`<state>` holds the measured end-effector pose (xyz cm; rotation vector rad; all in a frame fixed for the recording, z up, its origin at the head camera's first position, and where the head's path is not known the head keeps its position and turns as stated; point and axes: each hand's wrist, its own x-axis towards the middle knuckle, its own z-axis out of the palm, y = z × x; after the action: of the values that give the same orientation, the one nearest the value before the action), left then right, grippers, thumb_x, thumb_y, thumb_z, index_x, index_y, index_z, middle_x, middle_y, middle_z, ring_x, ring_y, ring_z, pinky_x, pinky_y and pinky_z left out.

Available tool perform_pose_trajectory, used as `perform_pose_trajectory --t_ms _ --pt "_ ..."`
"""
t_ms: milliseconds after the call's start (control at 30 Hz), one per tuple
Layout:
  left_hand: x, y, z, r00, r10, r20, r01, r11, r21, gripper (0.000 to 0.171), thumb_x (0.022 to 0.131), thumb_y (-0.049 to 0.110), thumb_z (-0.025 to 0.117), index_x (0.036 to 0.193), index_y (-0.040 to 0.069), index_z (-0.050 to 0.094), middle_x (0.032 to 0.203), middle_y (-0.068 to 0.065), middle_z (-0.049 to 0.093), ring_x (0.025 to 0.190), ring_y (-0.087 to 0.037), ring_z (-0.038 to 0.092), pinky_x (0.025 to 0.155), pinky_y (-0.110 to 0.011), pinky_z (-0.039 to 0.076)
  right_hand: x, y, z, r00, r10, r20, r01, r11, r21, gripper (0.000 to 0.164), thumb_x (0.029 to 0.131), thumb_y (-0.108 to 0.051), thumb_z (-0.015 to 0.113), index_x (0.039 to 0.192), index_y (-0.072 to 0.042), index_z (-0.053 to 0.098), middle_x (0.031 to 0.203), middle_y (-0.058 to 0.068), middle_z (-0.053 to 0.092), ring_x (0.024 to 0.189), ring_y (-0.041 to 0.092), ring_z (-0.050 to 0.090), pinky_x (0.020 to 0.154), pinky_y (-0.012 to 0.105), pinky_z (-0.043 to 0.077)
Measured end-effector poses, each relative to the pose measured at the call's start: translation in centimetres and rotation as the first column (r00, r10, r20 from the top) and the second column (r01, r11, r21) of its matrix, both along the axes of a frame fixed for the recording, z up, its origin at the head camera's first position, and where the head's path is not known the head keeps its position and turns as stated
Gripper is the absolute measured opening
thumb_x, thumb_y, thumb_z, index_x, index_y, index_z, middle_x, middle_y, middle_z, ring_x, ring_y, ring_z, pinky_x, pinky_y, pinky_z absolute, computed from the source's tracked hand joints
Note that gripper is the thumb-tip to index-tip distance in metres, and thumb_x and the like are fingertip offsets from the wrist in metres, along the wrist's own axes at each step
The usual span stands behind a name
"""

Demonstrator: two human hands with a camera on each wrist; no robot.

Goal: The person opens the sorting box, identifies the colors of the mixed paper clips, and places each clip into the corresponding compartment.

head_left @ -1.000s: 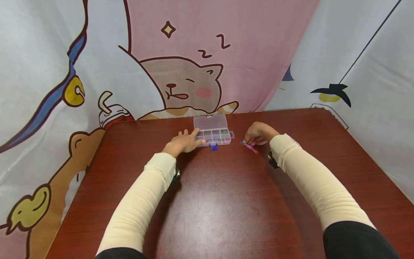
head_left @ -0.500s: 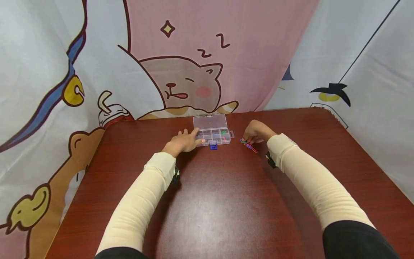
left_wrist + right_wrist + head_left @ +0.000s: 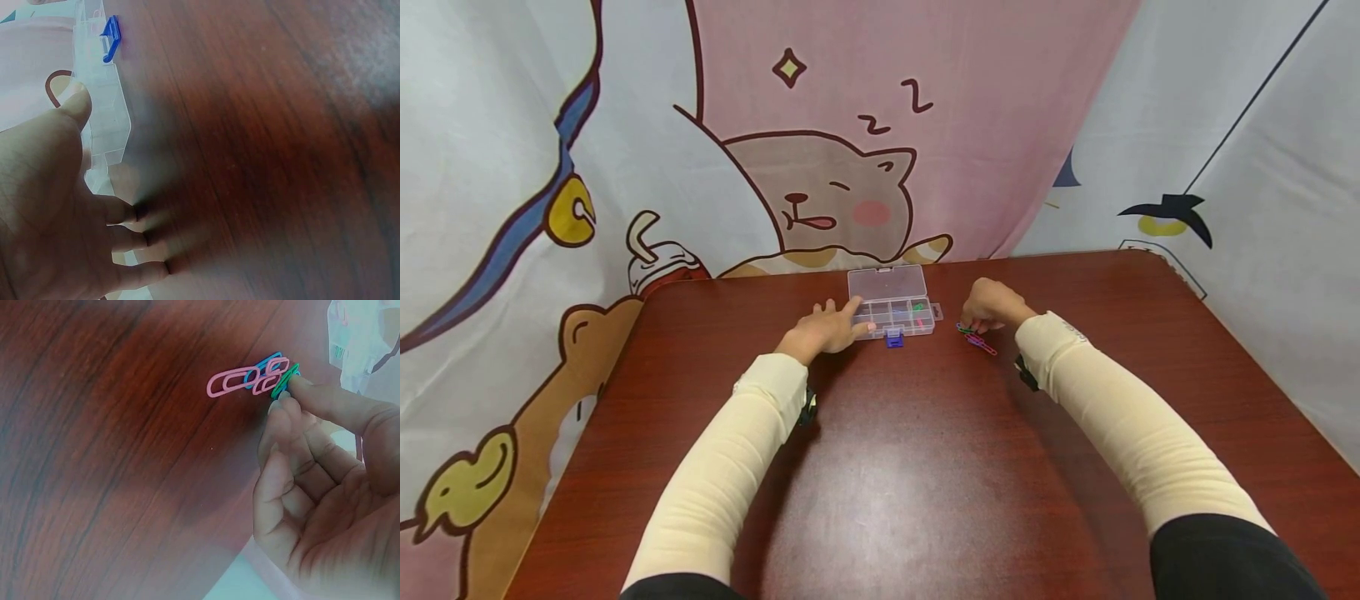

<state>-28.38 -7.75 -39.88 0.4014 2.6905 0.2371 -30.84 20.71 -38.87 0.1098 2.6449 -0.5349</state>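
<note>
In the head view my left hand (image 3: pixel 827 327) rests on the left end of a clear compartment box (image 3: pixel 912 332), fingers spread; thumb and forefinger touch it. The left wrist view shows the thumb along the box wall (image 3: pixel 112 125) and the other fingertips at the tabletop. To the right of the box, my right hand (image 3: pixel 991 307) pinches a green paper clip (image 3: pixel 284 383) between thumb and forefinger. Against that clip lie pink paper clips (image 3: pixel 234 372) and a blue paper clip (image 3: pixel 251 380), partly overlapping on the table. The other right fingers are bent.
The box's hinged lid (image 3: pixel 887 283) lies back, and a blue latch (image 3: pixel 894 340) hangs at its front. Green clips (image 3: pixel 919 307) and pink clips (image 3: pixel 921 322) sit in its right-hand compartments. A printed cloth (image 3: pixel 1000 125) hangs behind the brown table (image 3: pixel 880 483).
My right hand has shifted slightly left over the paper clips, and its fingers have drawn in; the green clip shows more at its fingertips. The left hand and box have stayed put.
</note>
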Motion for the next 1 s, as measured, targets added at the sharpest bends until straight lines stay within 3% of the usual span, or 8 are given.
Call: perform_pose_trajectory --t_ms 133,267,433,567,833,1000 --pt "0.0 0.0 -0.1 1.0 -0.001 0.004 0.001 1.0 0.0 0.073 0.088 0.064 0.026 0.147 0.027 0.003 0.146 -0.025 0.01 0.131 -0.044 0.01 0.098 -0.058 0.02 -0.3 0.4 -0.5 0.999 0.001 0.05 0.004 0.994 -0.106 0.012 0.071 -0.012 0.068 0.071 0.0 0.068 0.065 0.008 0.064 0.057 0.018 0.061 0.052 0.032 0.049" --pt "0.0 0.0 -0.1 1.0 -0.003 0.017 0.003 1.0 0.0 0.073 0.088 0.065 0.025 0.147 0.028 0.002 0.146 -0.025 0.009 0.131 -0.044 0.009 0.098 -0.058 0.019 -0.7 0.9 -0.6 0.987 -0.047 0.153 0.082 0.97 -0.229 0.016 0.075 -0.015 0.07 0.075 0.0 0.068 0.067 0.007 0.064 0.06 0.017 0.061 0.056 0.033 0.05" --pt "0.0 0.0 -0.1 1.0 0.003 0.013 -0.003 1.0 0.004 0.072 0.088 0.064 0.026 0.146 0.029 0.003 0.147 -0.024 0.009 0.131 -0.043 0.009 0.098 -0.057 0.019 -1.3 0.8 -0.1 0.949 -0.134 0.286 0.244 0.887 -0.393 0.016 0.076 -0.017 0.072 0.082 -0.003 0.068 0.066 0.003 0.063 0.059 0.013 0.06 0.061 0.031 0.049" --pt "-0.1 -0.2 -0.2 1.0 0.004 0.015 -0.004 1.0 0.007 0.073 0.088 0.064 0.026 0.147 0.028 0.001 0.147 -0.024 0.008 0.132 -0.042 0.008 0.099 -0.058 0.018 -1.8 0.2 0.5 0.923 -0.141 0.357 0.313 0.817 -0.485 0.021 0.077 -0.017 0.071 0.094 -0.003 0.067 0.067 0.002 0.064 0.059 0.011 0.06 0.062 0.029 0.048" --pt "-0.3 -0.2 -0.3 1.0 0.004 0.016 -0.004 1.0 0.017 0.073 0.088 0.064 0.026 0.147 0.028 0.001 0.147 -0.023 0.008 0.132 -0.042 0.008 0.099 -0.058 0.017 -2.3 -2.0 1.4 0.91 -0.155 0.384 0.361 0.753 -0.55 0.031 0.081 -0.014 0.068 0.108 0.0 0.061 0.068 0.002 0.064 0.059 0.011 0.061 0.065 0.029 0.046" --pt "-0.2 -0.2 -0.4 1.0 0.008 0.003 -0.008 1.0 0.011 0.072 0.088 0.065 0.025 0.147 0.029 0.002 0.147 -0.023 0.009 0.132 -0.042 0.008 0.099 -0.058 0.018 -2.5 -3.5 1.5 0.922 -0.18 0.343 0.356 0.741 -0.569 0.03 0.081 -0.012 0.068 0.108 0.0 0.062 0.071 0.004 0.066 0.059 0.013 0.062 0.067 0.032 0.047"
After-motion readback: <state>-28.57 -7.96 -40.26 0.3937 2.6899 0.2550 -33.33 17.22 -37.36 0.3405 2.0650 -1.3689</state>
